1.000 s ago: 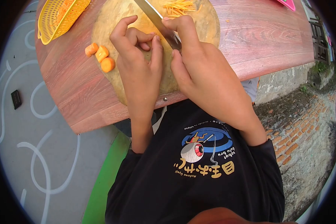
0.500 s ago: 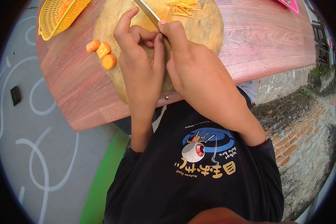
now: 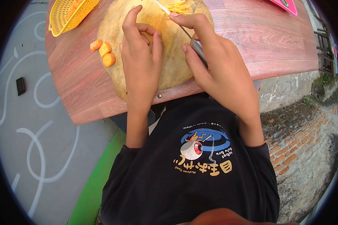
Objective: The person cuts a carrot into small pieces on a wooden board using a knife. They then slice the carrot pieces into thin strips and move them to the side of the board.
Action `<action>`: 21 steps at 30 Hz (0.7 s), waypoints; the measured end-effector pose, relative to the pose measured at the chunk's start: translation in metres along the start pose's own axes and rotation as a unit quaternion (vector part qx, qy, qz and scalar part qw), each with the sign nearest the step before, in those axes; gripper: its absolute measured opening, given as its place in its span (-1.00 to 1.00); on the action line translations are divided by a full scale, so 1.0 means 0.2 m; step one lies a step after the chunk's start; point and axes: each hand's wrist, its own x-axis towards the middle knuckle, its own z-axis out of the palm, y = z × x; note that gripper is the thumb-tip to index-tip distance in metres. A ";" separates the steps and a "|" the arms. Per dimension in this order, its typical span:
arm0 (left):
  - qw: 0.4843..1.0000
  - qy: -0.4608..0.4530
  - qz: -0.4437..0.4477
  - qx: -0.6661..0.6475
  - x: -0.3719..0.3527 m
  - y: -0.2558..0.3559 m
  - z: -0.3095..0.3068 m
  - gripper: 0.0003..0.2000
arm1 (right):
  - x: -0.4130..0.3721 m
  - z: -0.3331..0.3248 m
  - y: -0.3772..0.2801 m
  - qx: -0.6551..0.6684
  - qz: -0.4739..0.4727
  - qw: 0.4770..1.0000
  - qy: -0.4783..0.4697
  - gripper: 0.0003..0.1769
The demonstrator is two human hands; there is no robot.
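My right hand [image 3: 221,56] is closed round the handle of a knife [image 3: 199,52], its index finger stretched along the back of the blade. The blade points up and left, its front part beside a pile of thin carrot strips [image 3: 179,7]. My left hand [image 3: 141,56] hovers at or just above the round wooden cutting board [image 3: 172,67], index finger raised and the other fingers curled toward the thumb. Whatever those fingers may hold is hidden. Three carrot chunks [image 3: 105,48] sit at the board's left edge.
A yellow basket [image 3: 69,20] with shredded orange food stands at the table's upper left. At the upper right is part of a pink tray [image 3: 285,6]. The wooden table [image 3: 82,97] has a rounded edge close to my body.
My right hand has drawn away to the right from my left hand, taking the knife along. The blade has shifted right, toward the carrot strips. My left hand stays nearly in place.
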 end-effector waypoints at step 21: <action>0.981 -0.040 0.162 0.102 0.21 0.10 -0.19 -0.48 | 0.10 -0.15 0.14 -0.152 -0.081 0.977 -0.124 -0.47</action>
